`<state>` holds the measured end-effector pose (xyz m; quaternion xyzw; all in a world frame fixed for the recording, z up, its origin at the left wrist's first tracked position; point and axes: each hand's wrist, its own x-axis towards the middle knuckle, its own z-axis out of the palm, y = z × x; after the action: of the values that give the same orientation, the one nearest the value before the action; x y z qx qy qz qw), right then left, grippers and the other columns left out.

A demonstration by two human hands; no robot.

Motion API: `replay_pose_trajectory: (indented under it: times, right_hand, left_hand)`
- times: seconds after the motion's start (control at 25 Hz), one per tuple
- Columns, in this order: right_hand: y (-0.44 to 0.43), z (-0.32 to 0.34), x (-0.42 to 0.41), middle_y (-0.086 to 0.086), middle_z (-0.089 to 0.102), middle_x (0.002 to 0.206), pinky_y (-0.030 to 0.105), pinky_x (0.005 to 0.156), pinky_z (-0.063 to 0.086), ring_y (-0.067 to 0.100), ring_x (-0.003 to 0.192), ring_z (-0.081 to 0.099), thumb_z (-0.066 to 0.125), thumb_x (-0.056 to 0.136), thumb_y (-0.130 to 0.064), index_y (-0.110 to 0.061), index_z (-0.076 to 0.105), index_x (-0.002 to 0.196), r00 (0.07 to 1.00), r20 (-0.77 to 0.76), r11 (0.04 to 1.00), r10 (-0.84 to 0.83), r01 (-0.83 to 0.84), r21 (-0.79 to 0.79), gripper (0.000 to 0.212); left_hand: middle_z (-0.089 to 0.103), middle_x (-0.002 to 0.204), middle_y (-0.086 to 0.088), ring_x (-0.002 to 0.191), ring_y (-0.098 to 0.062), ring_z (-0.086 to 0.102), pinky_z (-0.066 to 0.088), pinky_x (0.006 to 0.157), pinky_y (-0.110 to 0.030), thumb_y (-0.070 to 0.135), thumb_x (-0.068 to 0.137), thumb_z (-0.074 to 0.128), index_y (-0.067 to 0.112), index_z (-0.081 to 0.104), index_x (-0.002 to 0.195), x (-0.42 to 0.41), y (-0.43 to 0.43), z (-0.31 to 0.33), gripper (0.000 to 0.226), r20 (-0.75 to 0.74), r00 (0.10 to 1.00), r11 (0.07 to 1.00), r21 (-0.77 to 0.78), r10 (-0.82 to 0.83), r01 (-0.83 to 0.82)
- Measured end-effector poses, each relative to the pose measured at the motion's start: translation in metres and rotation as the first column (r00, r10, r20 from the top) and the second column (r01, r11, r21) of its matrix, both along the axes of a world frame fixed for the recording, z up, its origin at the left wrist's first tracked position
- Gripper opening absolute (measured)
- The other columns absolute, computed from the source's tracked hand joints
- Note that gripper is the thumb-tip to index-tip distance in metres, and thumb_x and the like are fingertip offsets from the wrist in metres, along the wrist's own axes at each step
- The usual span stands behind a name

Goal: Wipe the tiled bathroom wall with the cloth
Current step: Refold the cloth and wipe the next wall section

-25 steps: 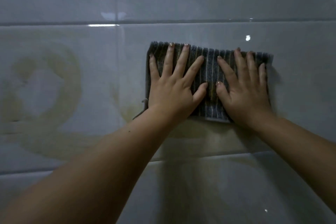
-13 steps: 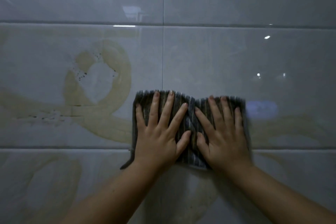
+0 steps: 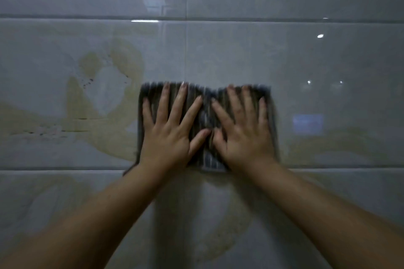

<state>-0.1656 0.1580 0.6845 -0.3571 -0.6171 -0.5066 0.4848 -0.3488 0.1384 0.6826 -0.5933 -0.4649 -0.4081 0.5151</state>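
We face the wall [image 3: 284, 67], glossy pale-grey oblong tiles parted by thin dark grout lines, lamp glints on the glaze. Yellow-brown smears [image 3: 129, 67] curl over its left half in a broad loop, with dark specks; fainter smears lie toward the right edge and on the lower tile row.

We are in the middle of the wiping step, and much grime is left. We judge the next stroke should carry the cloth left over the loop, with firm, even pressure so the cloth does not bunch.

The cloth [image 3: 205, 120], a dark ribbed oblong with pale stripes, lies flat on the middle tile row, its lower edge at the grout line, puckered at the centre.

Our left hand [image 3: 170, 135] and right hand [image 3: 244, 137] lie spread, palms pressed on the cloth, thumbs nearly touching.
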Motion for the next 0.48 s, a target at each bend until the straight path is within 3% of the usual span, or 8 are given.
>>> replay_pose_trajectory:
  times: [0.16, 0.36, 0.48]
  right_hand:
    - [0.004, -0.02, 0.052, 0.01, 0.028, 0.158, 0.058, 0.116, 0.017, 0.034, 0.146, 0.022, 0.047, 0.087, -0.042, -0.03, 0.037, 0.147, 0.996, 0.082, 1.0, -0.026, 0.025, 0.011, 0.062]
    - [0.008, -0.016, 0.156, 0.011, 0.023, 0.16, 0.054, 0.117, 0.009, 0.033, 0.148, 0.017, 0.041, 0.088, -0.044, -0.032, 0.027, 0.15, 0.989, -0.085, 0.992, -0.124, 0.121, -0.041, 0.064]
    - [0.009, -0.025, 0.149, 0.014, 0.024, 0.159, 0.059, 0.117, 0.011, 0.036, 0.147, 0.019, 0.04, 0.088, -0.039, -0.027, 0.03, 0.15, 0.963, -0.238, 0.992, -0.125, 0.12, -0.035, 0.064]
  left_hand:
    - [0.02, 0.163, -0.011, 0.15, -0.039, 0.013, 0.009, 0.114, -0.069, 0.065, 0.095, 0.029, 0.027, 0.029, 0.153, 0.045, 0.008, -0.031, 0.07, 0.014, 1.0, 0.998, 0.069, -0.005, 0.004]
    - [0.017, 0.164, -0.009, 0.151, -0.039, 0.01, 0.004, 0.113, -0.069, 0.069, 0.092, 0.028, 0.031, 0.027, 0.155, 0.146, 0.014, -0.012, 0.073, -0.042, 0.999, 1.0, -0.005, -0.01, 0.01]
    - [0.018, 0.164, -0.007, 0.151, -0.036, 0.012, 0.006, 0.114, -0.068, 0.068, 0.093, 0.028, 0.032, 0.028, 0.154, 0.149, 0.015, -0.013, 0.071, -0.08, 0.997, 1.0, -0.006, -0.022, 0.021]
